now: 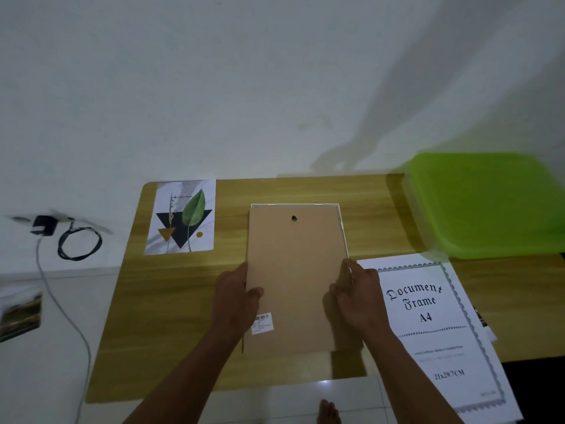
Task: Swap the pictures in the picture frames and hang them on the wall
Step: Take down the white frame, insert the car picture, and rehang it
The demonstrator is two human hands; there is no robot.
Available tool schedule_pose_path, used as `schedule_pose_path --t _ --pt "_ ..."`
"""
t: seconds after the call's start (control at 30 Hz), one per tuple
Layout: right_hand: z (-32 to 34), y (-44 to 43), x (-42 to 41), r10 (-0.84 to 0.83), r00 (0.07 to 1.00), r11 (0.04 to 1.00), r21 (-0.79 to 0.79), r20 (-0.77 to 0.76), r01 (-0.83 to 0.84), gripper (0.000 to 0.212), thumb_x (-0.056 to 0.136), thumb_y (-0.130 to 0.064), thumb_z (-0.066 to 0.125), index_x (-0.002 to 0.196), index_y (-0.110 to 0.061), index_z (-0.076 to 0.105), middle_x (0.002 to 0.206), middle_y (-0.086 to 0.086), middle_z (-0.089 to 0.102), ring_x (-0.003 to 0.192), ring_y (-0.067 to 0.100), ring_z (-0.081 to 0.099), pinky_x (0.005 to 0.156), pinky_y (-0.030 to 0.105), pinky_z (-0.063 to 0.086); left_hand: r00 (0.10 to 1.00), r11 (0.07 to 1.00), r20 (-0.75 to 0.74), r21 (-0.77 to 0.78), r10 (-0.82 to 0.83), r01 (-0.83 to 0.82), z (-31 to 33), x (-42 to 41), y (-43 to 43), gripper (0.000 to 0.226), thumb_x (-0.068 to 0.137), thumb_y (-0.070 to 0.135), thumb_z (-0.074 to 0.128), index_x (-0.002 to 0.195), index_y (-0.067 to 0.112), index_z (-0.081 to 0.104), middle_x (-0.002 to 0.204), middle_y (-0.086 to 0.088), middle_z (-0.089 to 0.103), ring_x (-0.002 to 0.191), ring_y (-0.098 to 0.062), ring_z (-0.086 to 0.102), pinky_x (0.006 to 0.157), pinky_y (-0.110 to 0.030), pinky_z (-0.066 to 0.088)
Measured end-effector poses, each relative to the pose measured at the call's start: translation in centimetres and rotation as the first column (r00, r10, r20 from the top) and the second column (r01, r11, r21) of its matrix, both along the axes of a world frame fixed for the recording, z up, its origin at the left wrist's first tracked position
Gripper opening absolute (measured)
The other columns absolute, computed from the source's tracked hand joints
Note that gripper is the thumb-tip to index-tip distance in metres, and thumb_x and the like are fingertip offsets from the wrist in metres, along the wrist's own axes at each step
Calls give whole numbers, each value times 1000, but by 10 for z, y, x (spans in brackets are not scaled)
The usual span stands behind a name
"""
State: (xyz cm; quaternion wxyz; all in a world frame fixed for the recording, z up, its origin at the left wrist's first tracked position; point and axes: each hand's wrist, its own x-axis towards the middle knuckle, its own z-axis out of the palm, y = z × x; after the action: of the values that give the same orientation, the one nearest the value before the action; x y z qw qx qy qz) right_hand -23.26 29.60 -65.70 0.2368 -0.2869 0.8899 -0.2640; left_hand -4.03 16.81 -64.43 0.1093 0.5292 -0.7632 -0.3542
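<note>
While over the white frame on the table, pinched at both side edges by left hand and right hand: backing board. Printed "Document Frame A4" on sheet at right. Leaf print left, green lid behind.

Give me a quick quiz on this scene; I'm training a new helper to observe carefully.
1. True or false: the left hand and the right hand both grip the brown backing board.
2. Which sheet lies on the table to the left of the board? A) leaf print B) a calendar C) a newspaper
3. What colour is the plastic container at the table's far right?
Key: 1 true; 2 A; 3 green.
</note>
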Motion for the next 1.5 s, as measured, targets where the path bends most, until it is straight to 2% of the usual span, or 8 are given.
schedule_pose_path --t 0.23,0.4,0.8,0.93,1.07,1.17,1.3,1.5 --pt "2 5 4 -3 995 999 52 -99 8 46 89 -31 65 132 -21 51 125 14 47 117 37 46 91 39 40 1000 999 15 -21 -27 27 -10 -7 -2 43 80 21 75 121 20 62 93 3 52 93 -22 55 74 -27 36" --pt "1 7 -2 -15 999 1000 25 -40 16 54 87 -33 69 134 -14 50 121 11 56 117 31 52 92 38 43 996 999 71 -20 -48 50 -17 -9 -4 61 85 26 72 141 16 48 97 0 49 101 -24 54 80 -28 38" --pt "2 5 -5 88 994 995 46 -57 -86 55 88 -32 69 134 -16 45 117 9 53 111 30 53 85 38 45 994 999 99 -19 -45 47 -16 -5 -13 69 85 36 71 146 20 43 111 -10 62 104 -27 55 85 -35 44" --pt "3 7 -5 119 990 993 31 -76 -117 50 90 -33 68 132 -16 47 116 9 51 108 30 53 81 36 43 976 991 172 34 -134 130 -17 -2 -12 109 66 62 78 152 17 28 121 -10 55 111 -26 52 88 -34 44" --pt "0 5 -3 100 991 995 33 -94 -98 53 90 -38 66 135 -18 45 117 9 51 108 31 52 81 37 43 945 967 220 130 -243 219 -15 0 -3 145 45 61 88 157 19 5 129 -9 37 119 -25 43 96 -32 41" --pt "2 6 -2 165 984 984 76 -61 -161 69 86 -51 67 141 -19 40 130 14 44 121 36 45 95 42 42 941 970 239 92 -241 225 -17 0 1 139 50 56 89 157 17 7 131 -11 35 121 -27 42 99 -31 37" --pt "7 18 -7 380 921 892 232 86 -389 119 66 -66 77 157 -26 12 164 5 -2 149 33 8 118 46 16 933 968 259 37 -250 249 -17 -1 5 122 63 53 84 156 16 14 138 -18 32 127 -34 39 105 -34 34" --pt "7 22 -6 488 873 834 293 5 -468 116 71 -63 75 157 -27 7 165 7 -3 146 37 15 115 49 22 873 941 358 51 -330 335 -19 2 21 126 59 78 69 156 30 5 157 -25 9 144 -41 15 115 -47 21"
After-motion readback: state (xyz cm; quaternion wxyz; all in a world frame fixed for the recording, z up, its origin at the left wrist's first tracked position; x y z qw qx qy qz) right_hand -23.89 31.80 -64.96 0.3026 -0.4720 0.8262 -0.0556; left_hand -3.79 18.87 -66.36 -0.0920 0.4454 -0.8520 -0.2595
